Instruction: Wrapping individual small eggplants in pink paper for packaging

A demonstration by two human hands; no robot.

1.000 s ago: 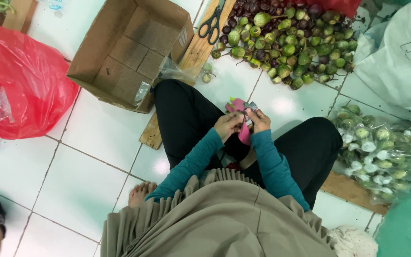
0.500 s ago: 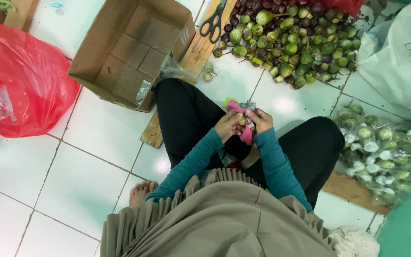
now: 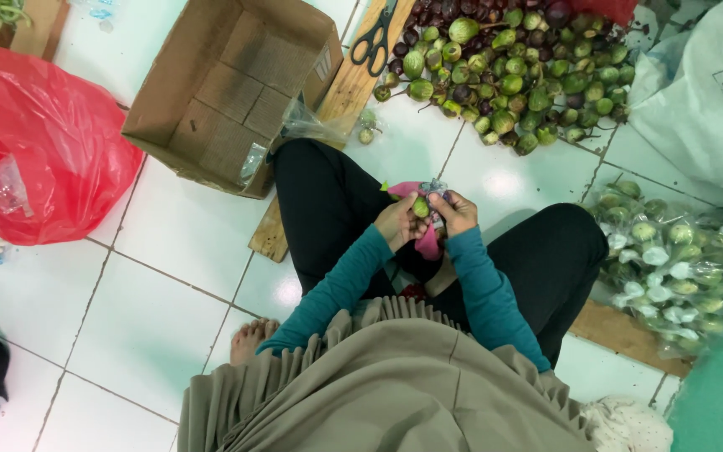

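Both hands have lifted slightly — left hand (image 3: 397,221) and right hand (image 3: 455,212) grasp a green fruit (image 3: 421,207) over white floor tiles (image 3: 169,243).

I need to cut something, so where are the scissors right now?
In the head view, the scissors lie at the top centre on a wooden board, between the open cardboard box and the pile of green and purple fruit.

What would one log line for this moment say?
left hand: holds small green fruit | right hand: grips pink cloth | fruit pile: ahead on floor | cardboard box: front-left
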